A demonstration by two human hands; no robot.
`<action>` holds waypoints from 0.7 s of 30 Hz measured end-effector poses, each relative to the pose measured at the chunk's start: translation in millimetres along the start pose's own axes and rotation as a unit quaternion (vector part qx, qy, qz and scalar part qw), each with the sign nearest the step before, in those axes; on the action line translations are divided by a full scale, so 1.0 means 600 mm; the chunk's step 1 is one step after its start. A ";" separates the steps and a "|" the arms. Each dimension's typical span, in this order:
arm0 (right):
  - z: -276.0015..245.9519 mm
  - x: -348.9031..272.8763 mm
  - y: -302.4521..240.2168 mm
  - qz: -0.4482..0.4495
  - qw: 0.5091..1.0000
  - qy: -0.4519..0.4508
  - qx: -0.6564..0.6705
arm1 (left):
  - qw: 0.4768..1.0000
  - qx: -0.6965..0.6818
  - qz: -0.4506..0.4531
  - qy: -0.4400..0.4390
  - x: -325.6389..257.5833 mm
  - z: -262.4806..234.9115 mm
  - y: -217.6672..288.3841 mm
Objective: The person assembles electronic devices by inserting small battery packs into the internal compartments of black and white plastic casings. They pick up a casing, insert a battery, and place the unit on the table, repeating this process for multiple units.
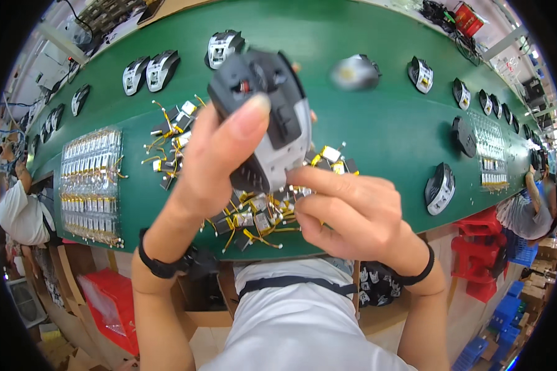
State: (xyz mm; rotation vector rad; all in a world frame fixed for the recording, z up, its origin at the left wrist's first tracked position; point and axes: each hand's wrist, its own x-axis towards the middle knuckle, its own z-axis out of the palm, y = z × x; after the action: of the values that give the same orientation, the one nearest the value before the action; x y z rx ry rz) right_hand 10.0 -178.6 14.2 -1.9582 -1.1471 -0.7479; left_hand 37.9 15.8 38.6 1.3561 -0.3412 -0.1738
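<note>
My left hand (213, 154) grips a black and grey computer mouse (284, 145), raised above the table and tilted. Its thumb presses on the dark face, and other fingers are mostly hidden behind. My right hand (353, 213) is curled, its index fingertip touching the lower edge of the mouse. Whether something small sits between its thumb and fingers I cannot make out. Below and behind both hands lies a loose pile of small battery packs (263, 221) with yellow tape and thin wires, partly covered by the hands.
The green table (377, 130) carries several more mice, such as one mouse (163, 71) at far left and another (440, 188) at right. Clear trays of batteries (91, 185) lie at left and right (492, 151). Red crates (111, 303) stand below the edge. Other people work at both sides.
</note>
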 end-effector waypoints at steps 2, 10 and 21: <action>-0.018 -0.008 -0.007 -0.028 0.999 0.013 0.011 | 0.995 0.095 0.023 0.007 0.007 0.012 0.029; -0.106 -0.020 -0.058 0.002 0.995 0.101 0.019 | 0.974 -0.050 0.107 -0.192 0.061 0.063 0.104; -0.132 -0.011 -0.049 0.007 0.989 0.126 -0.074 | 0.972 0.106 0.095 -0.187 0.063 0.126 0.135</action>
State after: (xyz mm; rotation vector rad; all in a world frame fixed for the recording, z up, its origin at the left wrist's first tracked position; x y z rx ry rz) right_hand -28.6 -236.9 62.5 -1.9235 -0.9473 -1.0650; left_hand 41.6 -48.7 136.0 1.4914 -0.8233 -0.2399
